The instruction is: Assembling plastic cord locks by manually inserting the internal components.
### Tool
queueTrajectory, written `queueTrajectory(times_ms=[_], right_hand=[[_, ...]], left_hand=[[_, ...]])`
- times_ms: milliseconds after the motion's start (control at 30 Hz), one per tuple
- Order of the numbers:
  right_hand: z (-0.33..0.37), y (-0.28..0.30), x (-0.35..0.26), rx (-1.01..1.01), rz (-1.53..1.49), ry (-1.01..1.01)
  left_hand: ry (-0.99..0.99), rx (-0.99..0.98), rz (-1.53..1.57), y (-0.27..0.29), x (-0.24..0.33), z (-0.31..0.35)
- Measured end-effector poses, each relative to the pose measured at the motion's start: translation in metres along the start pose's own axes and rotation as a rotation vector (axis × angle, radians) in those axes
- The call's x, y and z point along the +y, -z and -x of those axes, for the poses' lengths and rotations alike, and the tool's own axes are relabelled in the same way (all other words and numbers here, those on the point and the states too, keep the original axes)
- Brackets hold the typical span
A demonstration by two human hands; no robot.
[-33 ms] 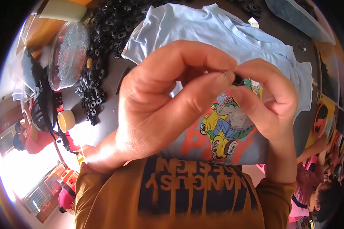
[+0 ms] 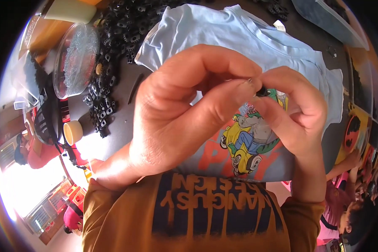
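Both hands meet above a light blue T-shirt [image 2: 185, 33] with a printed cartoon, spread on the dark table. My left hand [image 2: 176, 109] is closed, thumb and forefinger pinching a tiny shiny metal piece [image 2: 250, 80]; its exact kind is too small to make out. Fingertip to fingertip with it, my right hand [image 2: 296, 109] pinches a small black part [image 2: 262, 91], mostly covered by the fingers. Small shiny bits [image 2: 248, 108] lie on the shirt just below the fingertips.
A heap of black plastic parts [image 2: 117, 38] covers the table's far left. Beside it stand a clear round tub [image 2: 61, 77] of tiny shiny pieces and a cream cup [image 2: 73, 132]. A translucent bin [image 2: 329, 21] sits far right. Other people work at both sides.
My left hand has shifted slightly right, uncovering more of a thin dark strip on the table. The black part now shows less between my right fingertips.
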State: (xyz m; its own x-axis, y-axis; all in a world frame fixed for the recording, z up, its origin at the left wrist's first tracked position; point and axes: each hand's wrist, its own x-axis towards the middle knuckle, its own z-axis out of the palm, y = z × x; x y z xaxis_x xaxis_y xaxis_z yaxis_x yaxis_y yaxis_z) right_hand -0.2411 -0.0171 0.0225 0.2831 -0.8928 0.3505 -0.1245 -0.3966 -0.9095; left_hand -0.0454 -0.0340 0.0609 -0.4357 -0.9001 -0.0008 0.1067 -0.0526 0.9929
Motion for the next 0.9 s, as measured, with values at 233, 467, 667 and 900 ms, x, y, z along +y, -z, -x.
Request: queueTrajectory(times_ms=[233, 467, 667, 900], right_hand=[[-0.001, -0.002, -0.005, -0.022, -0.036, -0.01], [-0.004, -0.007, -0.004, 0.028, 0.093, 0.046], [-0.004, -0.007, -0.005, -0.034, 0.144, 0.03], [0.001, -0.007, -0.004, 0.002, 0.072, -0.148]], left_hand=[[-0.06, -0.031, -0.019, 0.002, -0.015, -0.004], [-0.369, -0.077, -0.441, 0.008, -0.022, -0.004], [-0.607, 0.008, -0.746, 0.009, -0.029, 0.003], [-0.629, -0.024, -1.172, 0.043, -0.018, 0.018]])
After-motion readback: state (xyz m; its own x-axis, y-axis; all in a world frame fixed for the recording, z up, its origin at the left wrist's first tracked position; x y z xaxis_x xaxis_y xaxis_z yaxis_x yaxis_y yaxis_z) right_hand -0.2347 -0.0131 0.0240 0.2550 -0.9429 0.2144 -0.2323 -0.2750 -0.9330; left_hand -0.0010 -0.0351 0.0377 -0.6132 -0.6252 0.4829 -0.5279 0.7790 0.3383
